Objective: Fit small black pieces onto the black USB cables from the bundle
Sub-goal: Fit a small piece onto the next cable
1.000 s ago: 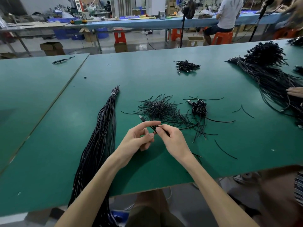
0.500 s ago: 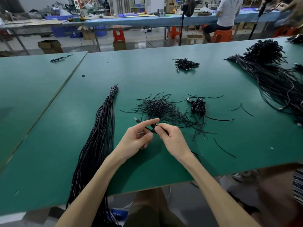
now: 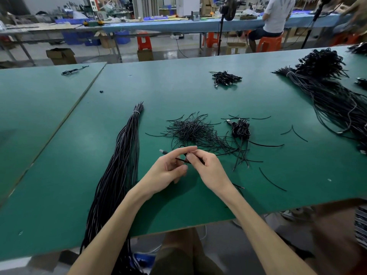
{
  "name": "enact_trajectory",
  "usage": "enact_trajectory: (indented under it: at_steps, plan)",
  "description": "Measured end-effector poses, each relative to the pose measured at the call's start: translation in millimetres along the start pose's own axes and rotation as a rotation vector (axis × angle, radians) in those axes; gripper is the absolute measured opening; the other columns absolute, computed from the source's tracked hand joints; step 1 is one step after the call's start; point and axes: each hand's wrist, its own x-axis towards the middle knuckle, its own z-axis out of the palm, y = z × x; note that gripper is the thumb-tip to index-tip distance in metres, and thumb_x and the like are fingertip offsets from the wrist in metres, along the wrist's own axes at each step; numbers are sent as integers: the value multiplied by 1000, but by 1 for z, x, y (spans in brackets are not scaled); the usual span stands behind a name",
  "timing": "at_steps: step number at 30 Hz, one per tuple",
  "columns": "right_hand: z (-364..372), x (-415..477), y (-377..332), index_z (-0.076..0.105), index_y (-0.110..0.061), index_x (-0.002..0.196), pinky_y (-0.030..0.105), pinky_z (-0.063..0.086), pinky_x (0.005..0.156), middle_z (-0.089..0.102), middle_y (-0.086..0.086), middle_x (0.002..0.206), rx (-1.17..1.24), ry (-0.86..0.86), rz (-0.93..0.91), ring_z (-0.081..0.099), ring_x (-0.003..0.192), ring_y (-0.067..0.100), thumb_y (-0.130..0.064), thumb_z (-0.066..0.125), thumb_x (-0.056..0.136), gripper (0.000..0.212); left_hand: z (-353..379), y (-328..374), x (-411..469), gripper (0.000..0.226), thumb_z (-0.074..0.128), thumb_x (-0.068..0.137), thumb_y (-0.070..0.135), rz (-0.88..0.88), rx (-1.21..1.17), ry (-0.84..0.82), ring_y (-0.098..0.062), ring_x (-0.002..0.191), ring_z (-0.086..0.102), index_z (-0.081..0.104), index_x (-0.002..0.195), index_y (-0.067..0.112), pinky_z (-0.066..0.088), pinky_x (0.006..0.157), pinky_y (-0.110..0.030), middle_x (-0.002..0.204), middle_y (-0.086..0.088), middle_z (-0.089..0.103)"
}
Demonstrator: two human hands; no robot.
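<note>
Both hands are working just right of the bundle (image 3: 119, 165), near the front edge of the table (image 3: 59, 185). The left hand (image 3: 166, 171) is pinching one cable (image 3: 179, 160) between thumb and forefinger, with the other fingers curling loosely under. The right hand (image 3: 210, 171) is pinching the same cable right beside it, fingertips nearly touching. The plug (image 3: 161, 151) is poking out toward the bundle. Can't tell if a small piece is already sitting in the right fingers, it's way too tiny.

If I'm doing this step, I'm keeping the left pinch firm and close to the join so the thin cable isn't buckling. I'm also feeding the piece straight along the cable in short strokes, not yanking on the plug.

Right of the bundle and a bit farther back, the pile (image 3: 190, 130) of loose pieces is lying within easy reach. A coil (image 3: 240, 130) is sitting farther right of the bundle, and a small heap (image 3: 226, 78) is lying much farther back.

Compared with a second ago, both hands are keeping the same pinch. The plug is sticking out farther toward the bundle though, so the cable seems to be sliding through the left fingers. Someone else's hand, which was resting far right of the bundle, isn't showing any more.
</note>
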Motion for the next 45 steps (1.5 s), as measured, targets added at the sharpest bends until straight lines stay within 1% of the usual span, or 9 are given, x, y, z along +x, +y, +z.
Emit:
enact_trajectory:
  at_steps: [4, 10, 17, 20, 25, 31, 37, 41, 45]
  plan:
    - [-2, 1, 2, 67, -22, 89, 15, 36, 55, 54, -24, 56, 82, 56, 40, 46, 54, -1, -30, 50, 109, 27, 1, 5, -2, 49, 62, 103, 14, -19, -45, 67, -23, 70, 63, 56, 144, 38, 45, 58, -27, 90, -5, 63]
    - [-4, 3, 7, 68, -13, 91, 19, 31, 50, 40, -16, 55, 271, 132, 124, 34, 52, 6, -31, 51, 109, 30, 5, 1, -3, 9, 64, 101, 13, -42, -43, 141, -30, 70, 69, 71, 106, 12, 49, 54, -30, 92, -6, 73]
    - [-4, 0, 0, 66, -19, 82, 17, 31, 51, 42, -15, 57, 222, -39, 61, 34, 52, 5, -27, 52, 109, 32, 9, -2, 0, 33, 64, 97, 31, -63, 8, 241, -45, 60, 57, 66, 129, 21, 48, 52, -33, 79, -12, 74]
    - [-5, 0, -4, 68, -12, 87, 17, 31, 52, 41, -5, 62, 207, -124, 75, 33, 54, 7, -26, 51, 109, 31, 10, 2, 0, 44, 66, 94, 27, -50, -41, 272, -24, 61, 59, 63, 136, 21, 47, 53, -31, 80, -6, 73]
    - [-5, -1, -10, 70, -10, 92, 9, 39, 55, 39, -6, 62, 214, -175, 98, 35, 54, 5, -21, 50, 109, 28, 9, 9, -1, 52, 67, 97, 11, 1, -96, 262, -10, 72, 59, 56, 146, 26, 49, 60, -27, 102, -37, 53]
    - [-5, -3, -16, 64, -14, 81, 8, 39, 55, 43, -17, 56, 229, -179, 98, 37, 51, 0, -16, 49, 109, 32, 12, 7, 1, 31, 65, 99, 5, 49, -37, 312, -14, 77, 64, 70, 128, 13, 52, 69, -34, 100, -21, 55]
    - [-5, -4, -19, 64, -17, 80, 7, 41, 56, 47, -19, 51, 226, -174, 88, 42, 49, -3, -13, 47, 109, 33, 16, 4, 1, 22, 65, 99, 4, 86, 21, 397, -11, 76, 68, 75, 117, 13, 51, 68, -20, 98, -9, 66]
    - [-6, -5, -18, 67, -13, 86, 7, 41, 57, 53, -22, 52, 222, -170, 62, 44, 50, -4, -13, 47, 109, 31, 16, 1, 2, 23, 70, 96, 5, 82, -46, 433, -19, 77, 73, 74, 116, 16, 59, 77, -32, 93, -8, 74]
    - [-5, -5, -16, 66, -3, 90, 7, 42, 58, 49, -22, 52, 217, -161, 78, 44, 50, -4, -12, 47, 109, 29, 15, 2, 2, 25, 72, 94, 5, 42, -154, 405, -16, 76, 71, 74, 115, 18, 54, 72, -19, 87, -3, 75]
